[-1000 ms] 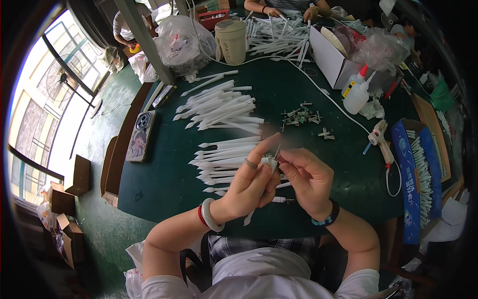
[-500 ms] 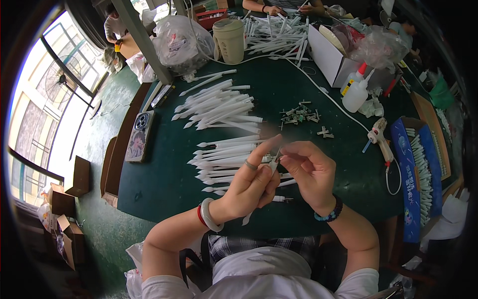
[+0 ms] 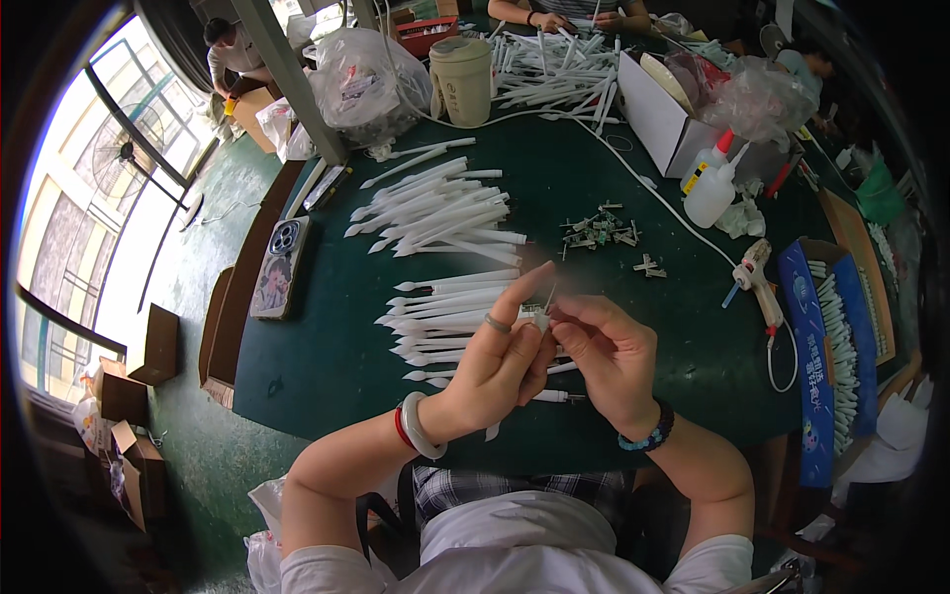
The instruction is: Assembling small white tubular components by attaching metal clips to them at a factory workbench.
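Wrapped around a white LED taper candle [image 3: 535, 318], my left hand [image 3: 492, 364] keeps its open end up. The candle's pointed tip shows below the fist. A thin wire or pin stands out of that end, near my raised left index finger. The fingers of my right hand [image 3: 611, 348] are pinched together beside the candle's end; what lies between them is too small to make out. Under and beyond my hands, a row of white candles [image 3: 445, 305] lies on the dark green table [image 3: 327, 366].
Farther back lie a pile of candles [image 3: 435, 213] and small circuit boards [image 3: 599, 230]. A phone [image 3: 280, 269] rests at left. Toward the right are a glue gun [image 3: 757, 277], its cord, squeeze bottles [image 3: 711, 198] and a blue box [image 3: 813, 366]. A co-worker's hands [image 3: 554, 20] show across the table.
My right hand has shifted slightly left and down, its fingers drawn closer together at the candle's end. My left hand stays nearly in place, still holding the candle. The view has moved slightly.
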